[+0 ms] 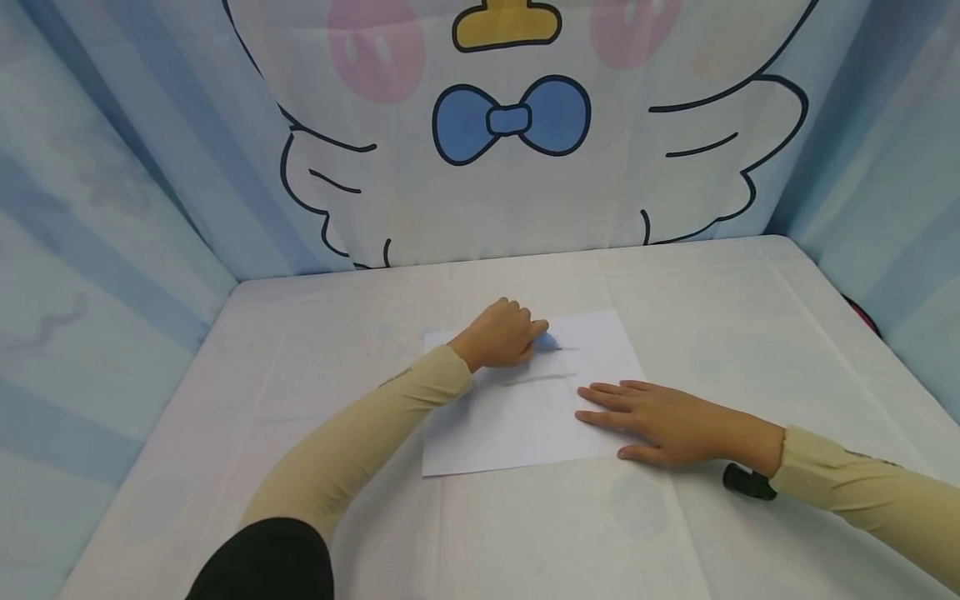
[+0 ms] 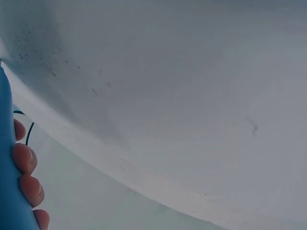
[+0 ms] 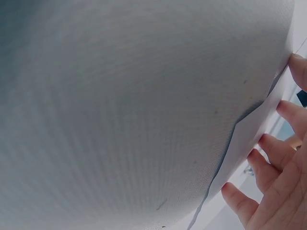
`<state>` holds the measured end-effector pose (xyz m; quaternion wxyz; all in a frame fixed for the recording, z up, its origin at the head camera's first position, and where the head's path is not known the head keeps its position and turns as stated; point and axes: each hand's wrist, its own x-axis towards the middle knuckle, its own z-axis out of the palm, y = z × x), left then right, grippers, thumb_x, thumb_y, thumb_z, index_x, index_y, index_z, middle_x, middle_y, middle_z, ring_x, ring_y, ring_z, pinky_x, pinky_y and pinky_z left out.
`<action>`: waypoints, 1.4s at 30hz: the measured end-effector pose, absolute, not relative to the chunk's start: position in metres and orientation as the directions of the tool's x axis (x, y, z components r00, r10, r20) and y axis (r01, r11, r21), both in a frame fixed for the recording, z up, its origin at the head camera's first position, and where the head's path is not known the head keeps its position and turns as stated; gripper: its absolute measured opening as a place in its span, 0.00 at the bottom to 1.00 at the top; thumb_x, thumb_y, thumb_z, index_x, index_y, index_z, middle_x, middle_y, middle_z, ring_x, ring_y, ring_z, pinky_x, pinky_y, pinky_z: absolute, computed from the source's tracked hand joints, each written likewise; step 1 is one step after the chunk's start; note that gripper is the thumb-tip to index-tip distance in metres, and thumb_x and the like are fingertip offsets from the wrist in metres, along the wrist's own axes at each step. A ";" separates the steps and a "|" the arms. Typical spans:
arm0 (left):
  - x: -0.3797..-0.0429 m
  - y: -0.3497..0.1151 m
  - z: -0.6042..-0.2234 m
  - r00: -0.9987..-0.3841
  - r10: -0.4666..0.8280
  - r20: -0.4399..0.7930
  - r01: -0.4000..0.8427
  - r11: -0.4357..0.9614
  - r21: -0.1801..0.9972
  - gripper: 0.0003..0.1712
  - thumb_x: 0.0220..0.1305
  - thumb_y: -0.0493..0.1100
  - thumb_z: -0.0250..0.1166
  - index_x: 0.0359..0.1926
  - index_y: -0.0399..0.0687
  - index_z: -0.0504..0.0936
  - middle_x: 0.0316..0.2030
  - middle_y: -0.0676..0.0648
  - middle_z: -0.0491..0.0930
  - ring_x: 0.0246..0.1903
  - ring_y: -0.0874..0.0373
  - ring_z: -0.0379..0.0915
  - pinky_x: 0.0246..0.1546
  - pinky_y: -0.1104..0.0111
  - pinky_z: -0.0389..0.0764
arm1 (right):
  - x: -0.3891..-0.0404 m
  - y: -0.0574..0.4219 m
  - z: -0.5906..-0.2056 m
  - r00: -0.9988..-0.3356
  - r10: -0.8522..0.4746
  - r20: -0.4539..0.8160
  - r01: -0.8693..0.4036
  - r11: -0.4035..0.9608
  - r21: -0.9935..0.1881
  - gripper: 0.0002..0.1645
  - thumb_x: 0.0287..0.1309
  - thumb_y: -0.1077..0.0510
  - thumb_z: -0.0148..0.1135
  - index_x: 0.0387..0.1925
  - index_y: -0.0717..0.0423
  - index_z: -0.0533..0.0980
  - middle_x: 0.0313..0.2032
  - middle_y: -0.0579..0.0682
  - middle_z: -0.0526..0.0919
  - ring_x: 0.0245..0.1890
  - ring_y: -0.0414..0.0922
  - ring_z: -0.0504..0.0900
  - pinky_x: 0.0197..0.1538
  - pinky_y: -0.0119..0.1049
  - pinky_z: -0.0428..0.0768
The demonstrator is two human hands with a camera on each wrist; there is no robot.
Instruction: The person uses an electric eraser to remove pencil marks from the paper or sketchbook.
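Note:
A sheet of white paper lies flat on the table, with faint grey strokes across its middle. My left hand grips a thick blue pen with its fingers curled round the body. The pen's narrow tip is at the paper, by the end of a thin line. In the left wrist view the pen's blue barrel runs along the left edge, fingertips wrapped about it. My right hand rests with spread fingers on the paper's right edge; in the right wrist view its fingertips touch the sheet.
A white cloth with faint creases covers the table. Behind it hangs a printed curtain with a blue bow tie, and blue-white curtains stand at both sides. A black wrist device sits beneath the right wrist.

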<state>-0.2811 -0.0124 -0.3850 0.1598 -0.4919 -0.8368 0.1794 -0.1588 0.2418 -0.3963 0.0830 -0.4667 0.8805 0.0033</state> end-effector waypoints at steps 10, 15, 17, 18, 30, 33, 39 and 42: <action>-0.282 -0.012 -0.384 -0.451 0.890 0.064 0.787 0.430 -0.442 0.06 0.61 0.45 0.53 0.34 0.49 0.74 0.18 0.53 0.71 0.18 0.61 0.55 0.21 0.72 0.56 | -0.160 0.242 -0.396 -0.554 -0.817 -0.157 -0.819 0.569 -0.071 0.35 0.65 0.40 0.50 0.70 0.42 0.56 0.71 0.51 0.57 0.71 0.50 0.58 0.66 0.51 0.64; -0.282 -0.010 -0.384 -0.460 0.887 0.047 0.791 0.433 -0.432 0.06 0.61 0.45 0.54 0.35 0.50 0.75 0.20 0.52 0.77 0.18 0.61 0.59 0.22 0.72 0.65 | -0.160 0.242 -0.396 -0.555 -0.817 -0.158 -0.818 0.570 -0.070 0.35 0.64 0.40 0.50 0.70 0.42 0.56 0.71 0.51 0.57 0.71 0.50 0.58 0.66 0.51 0.64; -0.282 -0.009 -0.383 -0.467 0.883 0.040 0.791 0.438 -0.428 0.06 0.62 0.45 0.54 0.36 0.49 0.75 0.21 0.52 0.78 0.19 0.61 0.61 0.24 0.71 0.68 | -0.160 0.242 -0.396 -0.556 -0.816 -0.159 -0.818 0.571 -0.069 0.35 0.64 0.40 0.50 0.70 0.42 0.56 0.72 0.51 0.57 0.71 0.50 0.58 0.66 0.51 0.64; -0.282 -0.009 -0.383 -0.467 0.884 0.036 0.793 0.436 -0.425 0.06 0.62 0.45 0.54 0.36 0.49 0.75 0.21 0.52 0.78 0.19 0.61 0.62 0.25 0.70 0.70 | -0.160 0.242 -0.396 -0.557 -0.815 -0.160 -0.817 0.572 -0.070 0.36 0.64 0.40 0.50 0.70 0.41 0.56 0.72 0.51 0.56 0.71 0.50 0.58 0.66 0.51 0.64; -0.281 -0.007 -0.381 -0.463 0.886 0.015 0.792 0.422 -0.441 0.07 0.61 0.45 0.54 0.36 0.49 0.75 0.21 0.52 0.78 0.19 0.61 0.63 0.27 0.69 0.74 | -0.160 0.243 -0.398 -0.558 -0.813 -0.165 -0.815 0.574 -0.074 0.36 0.64 0.40 0.50 0.70 0.42 0.56 0.72 0.51 0.56 0.71 0.50 0.58 0.66 0.51 0.64; -0.280 -0.006 -0.381 -0.479 0.877 0.017 0.778 0.434 -0.455 0.07 0.62 0.46 0.55 0.35 0.49 0.75 0.21 0.52 0.78 0.19 0.61 0.62 0.27 0.70 0.74 | -0.160 0.244 -0.399 -0.557 -0.815 -0.160 -0.817 0.572 -0.073 0.36 0.65 0.40 0.49 0.71 0.41 0.56 0.72 0.51 0.56 0.71 0.50 0.58 0.66 0.51 0.64; -0.280 -0.003 -0.381 -0.450 0.892 0.036 0.799 0.420 -0.431 0.06 0.61 0.45 0.55 0.35 0.49 0.76 0.20 0.52 0.78 0.19 0.60 0.64 0.27 0.69 0.75 | -0.160 0.245 -0.400 -0.559 -0.813 -0.164 -0.814 0.575 -0.081 0.35 0.65 0.39 0.47 0.71 0.40 0.55 0.72 0.50 0.56 0.71 0.50 0.58 0.66 0.52 0.63; -0.281 -0.002 -0.382 -0.469 0.883 0.035 0.786 0.435 -0.439 0.06 0.61 0.45 0.54 0.34 0.49 0.75 0.20 0.52 0.78 0.19 0.61 0.64 0.28 0.69 0.75 | -0.160 0.245 -0.400 -0.557 -0.815 -0.161 -0.815 0.574 -0.080 0.35 0.65 0.39 0.48 0.71 0.40 0.55 0.72 0.51 0.56 0.71 0.50 0.58 0.66 0.51 0.64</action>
